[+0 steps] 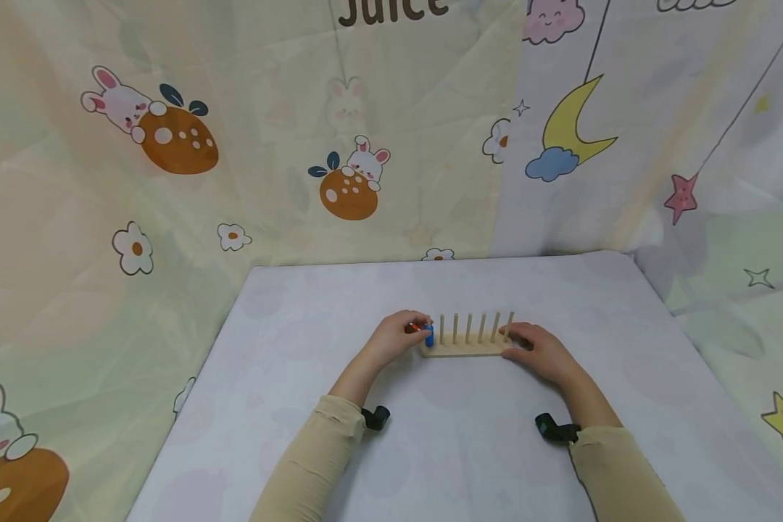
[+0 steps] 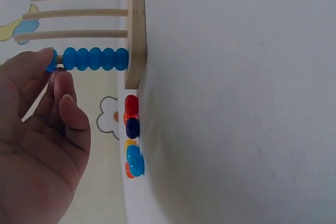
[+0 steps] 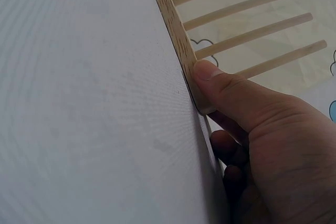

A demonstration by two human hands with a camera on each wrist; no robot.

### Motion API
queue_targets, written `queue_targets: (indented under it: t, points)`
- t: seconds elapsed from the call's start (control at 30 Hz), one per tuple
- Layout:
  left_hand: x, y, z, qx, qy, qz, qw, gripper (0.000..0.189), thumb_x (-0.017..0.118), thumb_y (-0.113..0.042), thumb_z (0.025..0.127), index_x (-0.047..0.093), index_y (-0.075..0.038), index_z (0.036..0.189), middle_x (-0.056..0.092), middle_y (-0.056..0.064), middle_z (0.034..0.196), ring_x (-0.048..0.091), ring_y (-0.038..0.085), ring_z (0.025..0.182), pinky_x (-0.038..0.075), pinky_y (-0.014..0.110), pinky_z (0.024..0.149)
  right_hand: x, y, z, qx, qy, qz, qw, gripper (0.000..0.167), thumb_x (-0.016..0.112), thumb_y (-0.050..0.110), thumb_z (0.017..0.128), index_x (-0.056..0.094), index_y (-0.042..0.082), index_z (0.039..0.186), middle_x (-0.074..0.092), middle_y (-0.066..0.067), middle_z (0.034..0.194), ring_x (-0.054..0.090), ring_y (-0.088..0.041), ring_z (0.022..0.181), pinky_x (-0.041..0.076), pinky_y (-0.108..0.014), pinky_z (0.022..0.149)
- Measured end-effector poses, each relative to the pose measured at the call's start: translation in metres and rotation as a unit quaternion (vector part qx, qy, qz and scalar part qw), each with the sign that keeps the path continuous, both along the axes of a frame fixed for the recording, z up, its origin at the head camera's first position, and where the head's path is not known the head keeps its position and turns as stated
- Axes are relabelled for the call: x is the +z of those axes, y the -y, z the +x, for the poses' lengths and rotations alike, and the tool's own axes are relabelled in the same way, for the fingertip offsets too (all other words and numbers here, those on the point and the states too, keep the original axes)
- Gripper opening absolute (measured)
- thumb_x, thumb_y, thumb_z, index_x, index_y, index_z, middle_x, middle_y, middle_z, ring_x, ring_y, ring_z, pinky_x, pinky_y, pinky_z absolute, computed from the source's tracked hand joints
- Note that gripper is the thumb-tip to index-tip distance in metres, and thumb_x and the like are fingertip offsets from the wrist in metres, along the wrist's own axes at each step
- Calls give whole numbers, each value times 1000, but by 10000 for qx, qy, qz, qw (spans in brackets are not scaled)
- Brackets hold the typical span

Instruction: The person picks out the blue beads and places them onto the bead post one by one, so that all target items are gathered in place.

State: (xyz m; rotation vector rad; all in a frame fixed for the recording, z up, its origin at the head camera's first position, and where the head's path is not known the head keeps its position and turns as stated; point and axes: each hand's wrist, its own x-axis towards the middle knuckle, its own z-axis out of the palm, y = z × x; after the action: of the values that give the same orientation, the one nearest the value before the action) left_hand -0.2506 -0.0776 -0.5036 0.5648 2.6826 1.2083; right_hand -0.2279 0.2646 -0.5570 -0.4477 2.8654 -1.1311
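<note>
A wooden peg board with a row of upright pegs stands on the table between both hands. On its left end peg, several blue beads are stacked against the base. My left hand pinches one more blue bead between thumb and fingers at the tip of that peg, a short gap above the stack. My right hand grips the right end of the base, its thumb on the near side beside the last pegs. The other pegs in view are bare.
Past the board's left end lie loose beads: a red bead, a dark blue bead, a light blue bead and some orange and yellow ones. The white table backs onto a printed curtain.
</note>
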Motion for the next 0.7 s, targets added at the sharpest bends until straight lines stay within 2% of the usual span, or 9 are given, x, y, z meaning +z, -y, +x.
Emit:
queue_targets:
  t: [0.27, 0.43, 0.57, 0.7]
  points:
    - [-7, 1, -1, -39, -42, 18, 10000, 28, 70, -30, 92, 70, -20, 118, 67, -2, 111, 60, 14, 98, 51, 31, 87, 1, 0, 1, 39, -27, -36, 10000, 48, 74, 39, 88, 63, 19, 129, 57, -12, 138, 54, -34, 125, 43, -55, 103]
    - [-7, 3, 0, -64, -55, -19, 10000, 30, 70, -32, 93, 69, -21, 121, 68, -2, 113, 61, 14, 100, 51, 32, 89, 2, 1, 1, 34, -53, -22, 10000, 47, 74, 38, 88, 63, 19, 129, 58, -11, 137, 55, -33, 123, 44, -54, 101]
    - [-7, 8, 1, -55, -84, -154, 9998, 33, 68, -30, 94, 67, -24, 126, 68, -4, 109, 61, 13, 97, 51, 31, 86, 3, 1, 2, 48, -70, -23, 10000, 47, 75, 37, 88, 63, 19, 129, 59, -11, 136, 55, -33, 121, 44, -53, 100]
    - [-10, 17, -1, 70, -111, -288, 9995, 31, 68, -30, 94, 67, -25, 125, 68, -7, 106, 60, 13, 95, 50, 30, 85, 4, 1, 2, 14, -28, -28, 10000, 46, 75, 36, 87, 63, 19, 129, 59, -12, 136, 54, -34, 123, 43, -55, 102]
